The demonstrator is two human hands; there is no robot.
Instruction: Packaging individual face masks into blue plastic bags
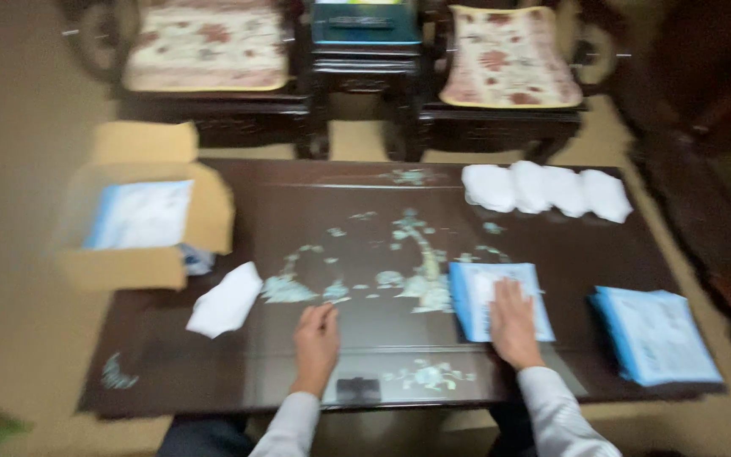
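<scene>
Dark lacquered surface (602, 262) with pale inlay, blurred in view. Blue-edged flat packet (467, 296), white-faced, lies right of centre near the front edge; right hand (513, 322) rests flat on it, fingers extended, gripping nothing. Left hand (316, 338) rests loosely curled on bare wood, empty. Folded white cloth (226, 300) lies left; second blue packet (655, 332) at right edge. Open room between hands.

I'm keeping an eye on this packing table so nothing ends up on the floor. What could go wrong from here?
The blue-edged packet stack at the table's right end lies close to the edge and might slide off. The open cardboard box overhangs the left end and may tip. The loose white packet could get brushed aside by the left hand.
</scene>
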